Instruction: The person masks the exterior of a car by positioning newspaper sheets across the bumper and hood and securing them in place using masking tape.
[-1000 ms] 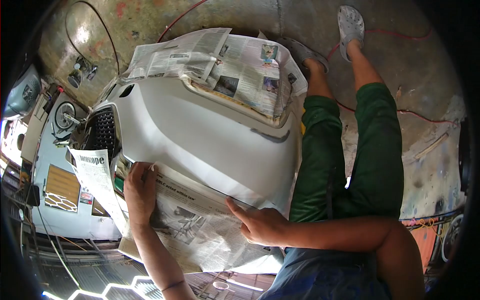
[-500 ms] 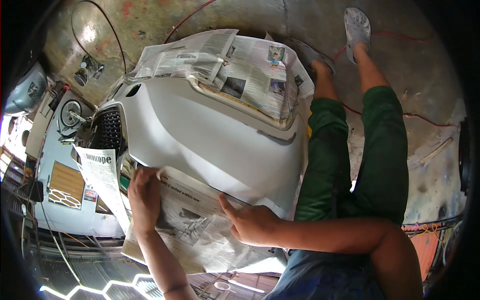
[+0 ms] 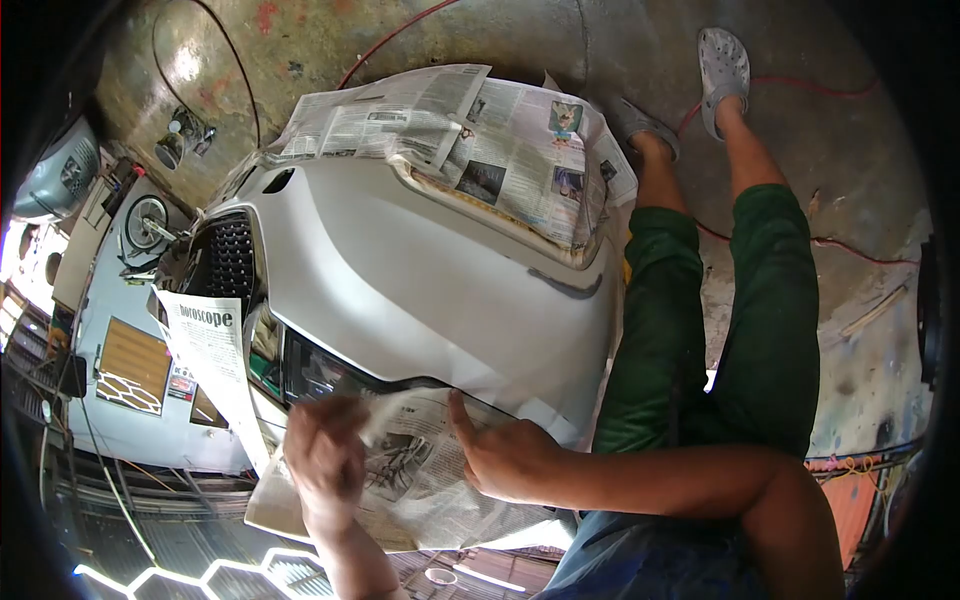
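A smooth light grey car body panel (image 3: 430, 270) fills the middle of the view. A printed newspaper sheet (image 3: 410, 465) lies along its lower edge, partly over a dark glossy part (image 3: 320, 365). My left hand (image 3: 325, 450) is blurred, its fingers closed on the sheet's upper left side, which is lifted and curled. My right hand (image 3: 510, 455) rests over the sheet; its index finger is stretched out and touches the paper near the panel's edge. The other fingers are bent and partly hidden.
More newspaper (image 3: 500, 160) covers the panel's far side. A hanging sheet headed "horoscope" (image 3: 210, 345) is at left, below a black mesh grille (image 3: 232, 255). A red hose (image 3: 870, 258) crosses the floor. Small equipment (image 3: 180, 140) stands on the floor at upper left.
My left hand has moved right and down, drawing the sheet's upper left side back and uncovering the dark glossy part. My right hand is nearly in the same place.
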Demonstrator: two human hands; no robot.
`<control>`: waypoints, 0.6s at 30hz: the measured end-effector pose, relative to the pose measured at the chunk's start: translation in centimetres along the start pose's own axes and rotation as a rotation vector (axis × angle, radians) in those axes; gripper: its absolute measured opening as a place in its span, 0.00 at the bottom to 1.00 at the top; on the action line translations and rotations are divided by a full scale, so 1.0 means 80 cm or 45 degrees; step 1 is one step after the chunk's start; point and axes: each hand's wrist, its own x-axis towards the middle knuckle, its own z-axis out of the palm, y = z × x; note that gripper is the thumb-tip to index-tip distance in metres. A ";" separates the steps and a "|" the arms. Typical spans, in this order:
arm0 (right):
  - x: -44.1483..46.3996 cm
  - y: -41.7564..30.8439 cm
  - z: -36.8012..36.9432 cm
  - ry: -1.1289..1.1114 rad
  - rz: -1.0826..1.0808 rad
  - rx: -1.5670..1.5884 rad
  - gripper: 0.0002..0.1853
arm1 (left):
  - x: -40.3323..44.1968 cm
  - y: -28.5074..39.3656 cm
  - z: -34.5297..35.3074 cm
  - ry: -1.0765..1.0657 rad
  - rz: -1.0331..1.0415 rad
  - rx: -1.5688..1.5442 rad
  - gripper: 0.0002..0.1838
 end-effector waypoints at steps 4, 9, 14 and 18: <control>0.004 -0.004 0.004 0.001 0.029 0.063 0.44 | 0.018 -0.041 0.023 0.058 -0.208 0.058 0.15; 0.002 0.000 0.007 0.007 0.040 0.090 0.47 | 0.017 -0.056 0.035 0.061 -0.356 0.054 0.10; 0.006 0.006 0.013 -0.007 0.036 0.111 0.49 | 0.021 -0.058 0.038 0.069 -0.456 0.108 0.03; 0.010 0.012 0.019 0.109 0.014 0.232 0.47 | 0.022 -0.060 0.039 0.075 -0.560 0.093 0.03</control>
